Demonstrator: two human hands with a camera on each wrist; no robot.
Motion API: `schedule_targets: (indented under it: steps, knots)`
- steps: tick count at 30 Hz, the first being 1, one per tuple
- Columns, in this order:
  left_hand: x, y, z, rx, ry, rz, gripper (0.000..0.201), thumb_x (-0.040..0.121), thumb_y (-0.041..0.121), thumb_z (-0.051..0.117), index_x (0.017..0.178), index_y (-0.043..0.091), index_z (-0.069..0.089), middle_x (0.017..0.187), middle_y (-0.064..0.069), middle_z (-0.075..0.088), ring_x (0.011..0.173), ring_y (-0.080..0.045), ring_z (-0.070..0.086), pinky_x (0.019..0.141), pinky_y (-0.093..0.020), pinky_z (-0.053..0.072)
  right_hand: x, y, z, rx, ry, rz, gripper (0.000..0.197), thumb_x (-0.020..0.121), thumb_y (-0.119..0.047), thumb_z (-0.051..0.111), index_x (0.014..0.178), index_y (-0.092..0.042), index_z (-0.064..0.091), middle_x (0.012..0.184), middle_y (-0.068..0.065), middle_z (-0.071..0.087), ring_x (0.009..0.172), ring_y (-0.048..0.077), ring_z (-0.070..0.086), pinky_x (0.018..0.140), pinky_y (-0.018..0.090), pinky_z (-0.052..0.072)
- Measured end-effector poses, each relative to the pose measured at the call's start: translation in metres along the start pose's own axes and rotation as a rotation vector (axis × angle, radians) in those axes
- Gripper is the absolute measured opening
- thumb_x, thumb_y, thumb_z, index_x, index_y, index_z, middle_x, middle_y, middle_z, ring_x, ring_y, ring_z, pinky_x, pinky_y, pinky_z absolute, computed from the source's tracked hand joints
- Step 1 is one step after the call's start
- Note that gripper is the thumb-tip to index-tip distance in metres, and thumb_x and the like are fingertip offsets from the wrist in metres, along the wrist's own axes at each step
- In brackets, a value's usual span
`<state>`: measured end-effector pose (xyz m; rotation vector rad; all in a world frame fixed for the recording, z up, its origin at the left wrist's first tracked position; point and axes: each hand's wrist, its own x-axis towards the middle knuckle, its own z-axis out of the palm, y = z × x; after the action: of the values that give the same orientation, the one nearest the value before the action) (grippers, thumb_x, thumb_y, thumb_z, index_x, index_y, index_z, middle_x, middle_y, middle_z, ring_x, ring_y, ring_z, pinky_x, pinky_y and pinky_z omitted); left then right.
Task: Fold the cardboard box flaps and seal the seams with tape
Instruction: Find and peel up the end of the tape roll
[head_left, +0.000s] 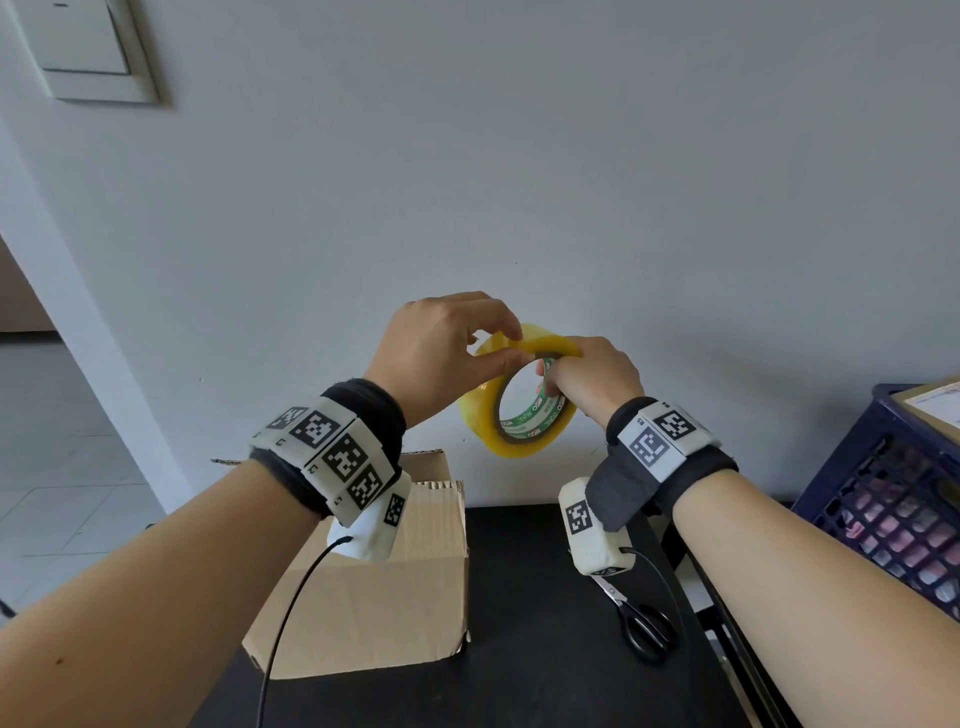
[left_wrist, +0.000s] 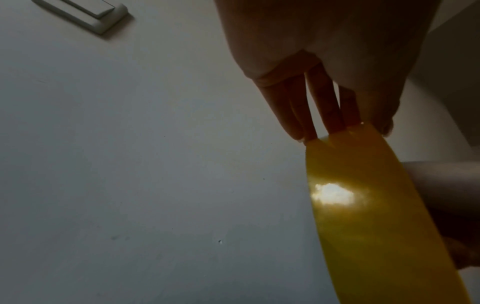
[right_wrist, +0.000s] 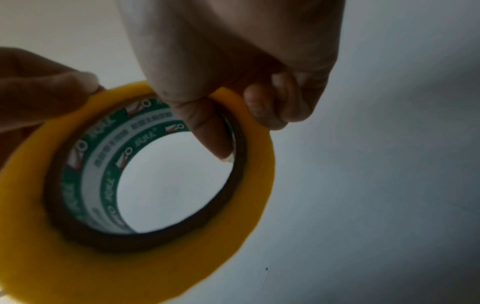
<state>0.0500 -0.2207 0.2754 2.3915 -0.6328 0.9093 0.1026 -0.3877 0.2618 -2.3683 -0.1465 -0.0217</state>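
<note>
scissors (head_left: 641, 621) blades under wrist camera, crate (head_left: 893, 499) cut off

The head camera is looking forward and down over both forearms, while both wrist cameras are looking up close at the shared tape roll (head_left: 519, 395) against the wall (head_left: 571, 182).

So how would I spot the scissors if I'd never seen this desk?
Start at the dark table by the white wall, with the cardboard box on its left part. To the right of the box, under the right wrist, lie the scissors: the only thing with black loop handles and metal blades.
</note>
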Motion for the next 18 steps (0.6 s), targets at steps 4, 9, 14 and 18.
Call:
schedule_targets:
  steps: [4, 9, 14, 18]
  knots:
    - [0.000, 0.003, 0.002, -0.010, 0.013, 0.005, 0.030, 0.081, 0.047, 0.057, 0.087, 0.020, 0.068, 0.087, 0.009, 0.065, 0.073, -0.006, 0.059, 0.068, -0.031, 0.056, 0.000, 0.000, 0.000, 0.009, 0.011, -0.024, 0.019, 0.071, -0.012, 0.058, 0.086, -0.016, 0.069, 0.088, 0.003, 0.068, 0.085, 0.028, 0.061, 0.066, 0.028, 0.041]
    - [-0.005, -0.001, 0.004, 0.032, -0.017, 0.025, 0.031, 0.078, 0.045, 0.054, 0.073, 0.016, 0.062, 0.081, 0.008, 0.057, 0.066, -0.014, 0.055, 0.061, -0.036, 0.054, -0.002, 0.000, 0.003, -0.053, 0.014, -0.068, 0.007, 0.073, -0.014, 0.060, 0.076, -0.021, 0.061, 0.077, -0.002, 0.063, 0.080, 0.027, 0.058, 0.058, 0.024, 0.035]
    - [-0.002, 0.005, 0.005, -0.043, 0.108, 0.002, 0.015, 0.078, 0.029, 0.068, 0.077, 0.016, 0.062, 0.085, 0.005, 0.064, 0.075, -0.016, 0.060, 0.067, -0.040, 0.053, -0.001, -0.004, 0.004, 0.006, 0.024, -0.061, 0.018, 0.072, -0.012, 0.056, 0.085, -0.015, 0.067, 0.087, 0.004, 0.069, 0.085, 0.029, 0.062, 0.073, 0.034, 0.047]
    - [-0.002, 0.011, 0.004, -0.038, 0.147, 0.000, 0.015, 0.077, 0.027, 0.072, 0.085, 0.014, 0.070, 0.079, 0.005, 0.068, 0.073, -0.010, 0.061, 0.068, -0.030, 0.052, 0.002, -0.004, 0.000, 0.010, 0.012, -0.059, 0.021, 0.071, -0.013, 0.056, 0.087, -0.016, 0.069, 0.089, 0.002, 0.071, 0.087, 0.027, 0.062, 0.076, 0.034, 0.048]
